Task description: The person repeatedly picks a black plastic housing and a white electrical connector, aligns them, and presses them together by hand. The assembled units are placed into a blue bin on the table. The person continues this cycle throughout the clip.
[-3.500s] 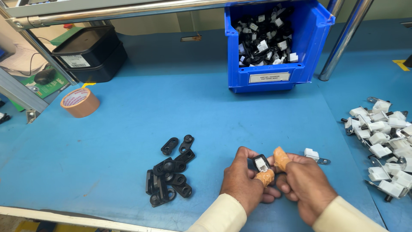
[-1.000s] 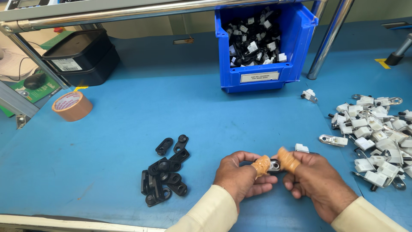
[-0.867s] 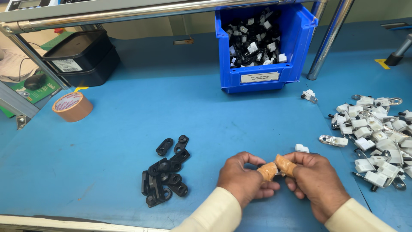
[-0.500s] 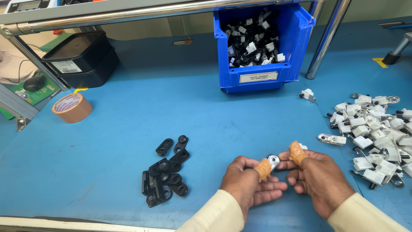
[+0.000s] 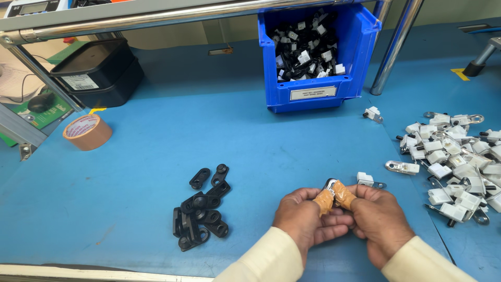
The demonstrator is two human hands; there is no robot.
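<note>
Near the front edge of the blue table (image 5: pixel 156 141), the left hand (image 5: pixel 302 219) and right hand (image 5: pixel 381 222) meet, their taped fingers (image 5: pixel 324 200) pinching a small metal-and-black clip (image 5: pixel 331 184) between them. Just left lies a pile of black clips (image 5: pixel 201 211); white parts (image 5: pixel 451 162) spread to the right, and a blue bin (image 5: pixel 318 52) stands far behind.

We see a blue bench (image 5: pixel 156 156), a blue bin (image 5: pixel 318 52) at upper centre, black links (image 5: pixel 201 209) lower left, white clips (image 5: pixel 454 156) at right, tan tape roll (image 5: pixel 87 132).
</note>
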